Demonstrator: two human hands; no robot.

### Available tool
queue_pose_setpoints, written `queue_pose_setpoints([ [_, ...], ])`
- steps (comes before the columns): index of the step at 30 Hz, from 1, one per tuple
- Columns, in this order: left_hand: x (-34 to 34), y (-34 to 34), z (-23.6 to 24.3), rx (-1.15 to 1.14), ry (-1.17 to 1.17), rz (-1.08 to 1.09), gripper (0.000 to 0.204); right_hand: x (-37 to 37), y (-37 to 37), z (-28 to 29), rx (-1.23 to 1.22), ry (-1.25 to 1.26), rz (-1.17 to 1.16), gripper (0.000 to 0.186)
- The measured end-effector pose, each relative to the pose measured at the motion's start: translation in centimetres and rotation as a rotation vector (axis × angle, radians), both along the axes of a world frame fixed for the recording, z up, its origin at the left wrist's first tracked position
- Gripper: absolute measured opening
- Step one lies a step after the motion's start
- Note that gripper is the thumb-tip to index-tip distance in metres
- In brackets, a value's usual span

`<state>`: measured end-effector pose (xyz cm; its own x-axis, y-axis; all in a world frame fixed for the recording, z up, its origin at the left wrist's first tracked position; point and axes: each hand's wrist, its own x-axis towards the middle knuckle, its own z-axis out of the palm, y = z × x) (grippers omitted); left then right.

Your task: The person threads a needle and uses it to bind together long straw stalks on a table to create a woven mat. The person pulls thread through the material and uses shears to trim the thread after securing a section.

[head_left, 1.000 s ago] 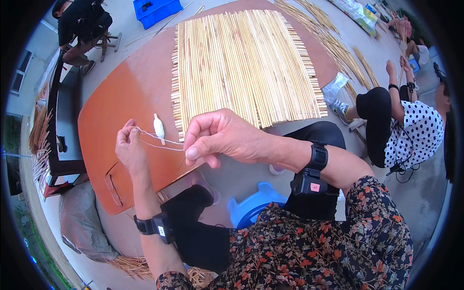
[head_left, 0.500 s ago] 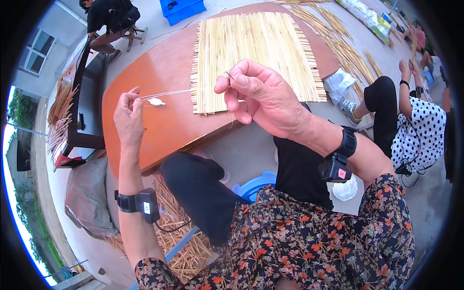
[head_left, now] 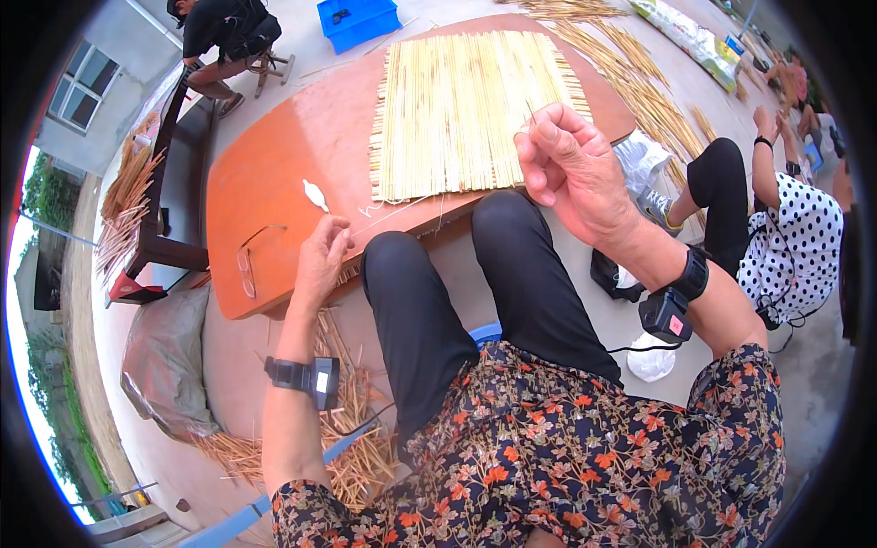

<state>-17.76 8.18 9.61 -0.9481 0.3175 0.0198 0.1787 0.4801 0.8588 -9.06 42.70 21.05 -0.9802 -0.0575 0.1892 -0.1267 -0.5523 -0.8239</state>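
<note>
A mat of straight pale reed stalks [head_left: 461,114] lies on the brown tabletop [head_left: 274,164]. Above its near right corner, my right hand [head_left: 575,169] pinches a thin dark needle [head_left: 530,111] between thumb and finger. My left hand [head_left: 322,260] is closed at the table's near edge, with white thread [head_left: 393,212] running from its fingers toward the mat. Just beyond that hand rests a small white bundle of wound thread [head_left: 315,194]. Loose thread ends curl along the mat's near edge.
Eyeglasses [head_left: 248,265] lie on the table's left part. A blue bin [head_left: 358,26] stands beyond it. Loose reeds [head_left: 630,73] cover the floor at the far right, and reed scraps [head_left: 356,447] lie below left. A person in a dotted top [head_left: 790,237] sits at right, another [head_left: 224,36] far left.
My left hand has come down and nearer, while my right hand has moved right with the needle. My knees have come up against the table edge, and the eyeglasses now show.
</note>
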Motion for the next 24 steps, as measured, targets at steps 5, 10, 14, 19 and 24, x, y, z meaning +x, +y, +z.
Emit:
queue_pose_setpoints([
  [5, -1.9, -4.1, -2.4, 0.007, 0.13, 0.038, 0.015, 0.5, 3.7, -2.1, 0.08, -0.052, -0.136, 0.015],
  [10, -5.3, -4.7, -3.8, 0.01, 0.087, 0.195, 0.019, 1.9, 7.3, -4.6, 0.186, -0.143, -0.275, 0.016],
  [14, -8.8, -6.6, -4.4, 0.021, 0.04, 0.254, 0.02, 2.8, 10.0, -5.4, 0.159, -0.16, -0.364, 0.016],
  [19, -12.3, -6.9, -3.4, 0.196, 0.044, 0.319, 0.019, 5.2, 13.5, -6.3, 0.129, -0.209, -0.532, 0.014],
  [24, -14.2, -7.8, -2.4, 0.118, 0.126, 0.276, 0.018, 8.1, 15.8, -9.0, 0.081, -0.228, -0.595, 0.015],
])
